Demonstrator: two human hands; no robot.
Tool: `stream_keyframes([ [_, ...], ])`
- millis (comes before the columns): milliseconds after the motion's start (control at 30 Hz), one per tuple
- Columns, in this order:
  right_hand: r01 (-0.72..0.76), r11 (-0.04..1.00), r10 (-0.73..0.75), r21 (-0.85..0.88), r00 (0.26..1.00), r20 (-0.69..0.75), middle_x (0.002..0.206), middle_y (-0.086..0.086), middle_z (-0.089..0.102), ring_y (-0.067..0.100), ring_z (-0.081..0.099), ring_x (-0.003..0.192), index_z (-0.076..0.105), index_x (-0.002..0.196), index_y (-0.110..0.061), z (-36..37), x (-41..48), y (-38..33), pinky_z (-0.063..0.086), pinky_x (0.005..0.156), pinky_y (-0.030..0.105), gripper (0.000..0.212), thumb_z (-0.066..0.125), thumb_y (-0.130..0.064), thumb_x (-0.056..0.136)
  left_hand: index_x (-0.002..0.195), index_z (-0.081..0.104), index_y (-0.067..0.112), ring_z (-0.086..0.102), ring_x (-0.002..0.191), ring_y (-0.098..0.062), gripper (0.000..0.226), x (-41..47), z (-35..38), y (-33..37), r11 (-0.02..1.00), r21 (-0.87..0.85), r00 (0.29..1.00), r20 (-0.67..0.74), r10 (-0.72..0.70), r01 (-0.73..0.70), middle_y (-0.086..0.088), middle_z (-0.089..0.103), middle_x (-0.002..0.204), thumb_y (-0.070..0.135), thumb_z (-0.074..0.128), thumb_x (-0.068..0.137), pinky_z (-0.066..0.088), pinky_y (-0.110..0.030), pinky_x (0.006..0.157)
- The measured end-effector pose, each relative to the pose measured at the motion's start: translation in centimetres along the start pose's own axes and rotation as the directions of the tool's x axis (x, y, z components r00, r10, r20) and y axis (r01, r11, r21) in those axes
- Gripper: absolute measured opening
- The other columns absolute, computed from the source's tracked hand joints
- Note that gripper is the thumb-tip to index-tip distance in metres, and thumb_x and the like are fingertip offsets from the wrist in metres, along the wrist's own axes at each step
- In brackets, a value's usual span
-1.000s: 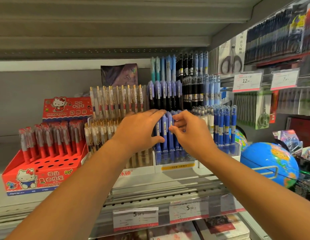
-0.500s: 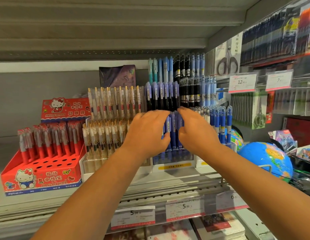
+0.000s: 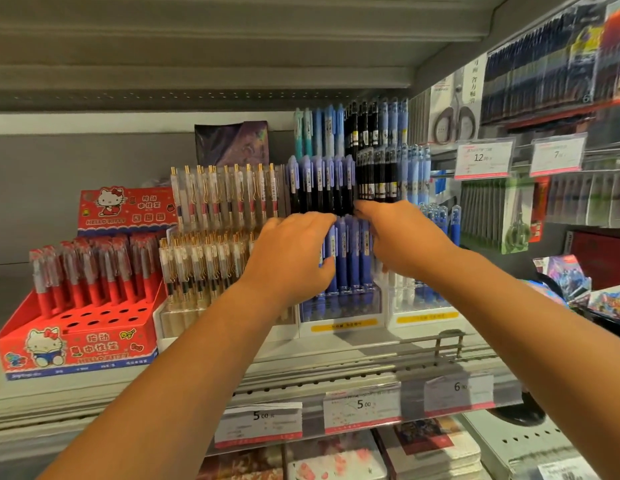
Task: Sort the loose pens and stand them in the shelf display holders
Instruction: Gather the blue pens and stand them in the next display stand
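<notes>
Standing in the clear holder [image 3: 341, 310] on the shelf [image 3: 336, 356] – blue pens [image 3: 350, 254], front row. L hand [image 3: 294, 258] curls round them, thumb in front. R hand [image 3: 405, 240] touches their other side – can't tell if it grips.

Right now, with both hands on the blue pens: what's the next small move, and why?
Probably press the blue pens straight down into the clear holder. The left hand grips the row's left side, the right hand covers its right, and the pens between stand upright in it.
</notes>
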State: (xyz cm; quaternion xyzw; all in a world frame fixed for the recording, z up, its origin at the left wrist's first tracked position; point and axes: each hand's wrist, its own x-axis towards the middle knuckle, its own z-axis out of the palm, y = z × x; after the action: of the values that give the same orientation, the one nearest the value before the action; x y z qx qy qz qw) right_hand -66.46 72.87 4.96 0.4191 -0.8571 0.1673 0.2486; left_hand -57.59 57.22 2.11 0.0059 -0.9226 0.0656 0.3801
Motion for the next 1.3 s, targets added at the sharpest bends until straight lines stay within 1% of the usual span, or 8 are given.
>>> stream_keyframes([
  [167,-0.036,0.999,0.036,0.006,0.997,-0.073,0.126,0.011,0.062,0.033,0.061,0.1,0.027,0.154,-0.021,1.1,-1.0,-0.1,0.048,0.062,0.04,0.065,0.043,0.002,0.095,0.151,0.034,0.023,0.031,0.143,-0.016,0.067,-0.5,0.1,0.0,0.999,0.047,0.999,-0.036,0.023,-0.021,0.002,0.037,0.156,0.039,0.058,0.091,0.014,-0.039,0.117],
  [267,-0.023,0.997,0.038,0.075,0.979,-0.199,0.151,0.003,0.044,0.026,0.044,0.134,0.033,0.151,-0.022,1.7,-2.0,-0.9,0.048,0.089,0.042,0.058,0.045,-0.005,0.097,0.151,0.034,0.022,0.028,0.144,-0.015,0.067,-1.3,-0.5,-0.2,0.999,-0.01,0.992,-0.124,-0.031,0.03,0.0,0.032,0.158,0.036,0.058,0.09,0.014,-0.04,0.116],
  [400,0.118,0.956,-0.063,0.269,0.977,-0.204,0.154,0.003,0.038,0.02,0.028,0.144,0.043,0.146,-0.015,3.1,-2.2,-3.1,0.026,0.118,0.04,0.05,0.049,-0.014,0.096,0.137,0.047,0.02,0.041,0.132,-0.015,0.054,-3.5,-2.2,-1.8,0.917,-0.319,0.871,-0.346,-0.349,0.241,0.003,0.047,0.139,0.031,0.055,0.085,0.021,-0.043,0.116],
  [533,0.047,0.961,-0.017,0.272,0.994,-0.111,0.163,0.003,0.018,0.02,0.011,0.15,0.023,0.155,-0.015,4.6,-1.3,-5.0,0.014,0.122,0.04,0.061,0.045,-0.03,0.1,0.144,0.039,0.015,0.038,0.135,-0.021,0.066,-6.2,-3.3,-4.8,0.7,-0.468,0.691,-0.229,-0.686,0.539,-0.003,0.042,0.146,0.037,0.055,0.083,0.031,-0.053,0.114],
  [767,0.022,0.977,0.008,0.212,0.99,-0.137,0.16,0.007,0.028,0.023,0.018,0.149,0.031,0.151,-0.009,4.2,-0.7,-5.6,0.015,0.122,0.042,0.061,0.048,-0.034,0.099,0.142,0.047,0.013,0.041,0.134,-0.018,0.055,-7.6,-3.7,-6.4,0.783,-0.336,0.794,-0.142,-0.591,0.523,-0.002,0.047,0.146,0.027,0.061,0.09,0.033,-0.034,0.11],
  [1000,0.054,0.689,0.013,0.723,0.996,-0.088,0.161,-0.012,0.02,0.006,0.015,0.148,0.022,0.155,-0.027,5.1,-1.6,-11.1,0.018,0.119,0.029,0.068,0.056,-0.026,0.095,0.106,0.062,0.028,0.059,0.085,0.006,0.016,-8.2,-5.6,-6.9,0.235,-0.819,0.485,0.06,-0.872,0.524,0.022,0.068,0.091,0.02,0.057,0.092,0.044,-0.026,0.076],
  [1167,-0.014,0.68,0.074,0.733,0.996,-0.05,0.163,-0.014,0.015,0.006,0.014,0.148,0.02,0.156,-0.029,6.4,-1.7,-12.7,0.027,0.115,0.027,0.073,0.057,-0.023,0.094,0.106,0.073,0.021,0.064,0.109,-0.026,0.027,-9.7,-5.4,-7.6,0.146,-0.805,0.585,0.28,-0.761,0.575,0.0,0.074,0.108,0.014,0.054,0.087,0.049,-0.05,0.097],
  [1300,-0.037,0.652,0.192,0.757,0.974,-0.118,0.161,-0.012,0.02,0.006,0.017,0.147,0.025,0.154,-0.03,6.3,-2.3,-13.8,0.023,0.114,0.025,0.071,0.058,-0.02,0.093,0.118,0.063,0.025,0.06,0.099,0.005,0.029,-12.2,-6.7,-10.5,0.355,-0.779,0.629,0.063,-0.775,0.516,0.011,0.065,0.114,0.017,0.06,0.09,0.049,-0.018,0.081],
])
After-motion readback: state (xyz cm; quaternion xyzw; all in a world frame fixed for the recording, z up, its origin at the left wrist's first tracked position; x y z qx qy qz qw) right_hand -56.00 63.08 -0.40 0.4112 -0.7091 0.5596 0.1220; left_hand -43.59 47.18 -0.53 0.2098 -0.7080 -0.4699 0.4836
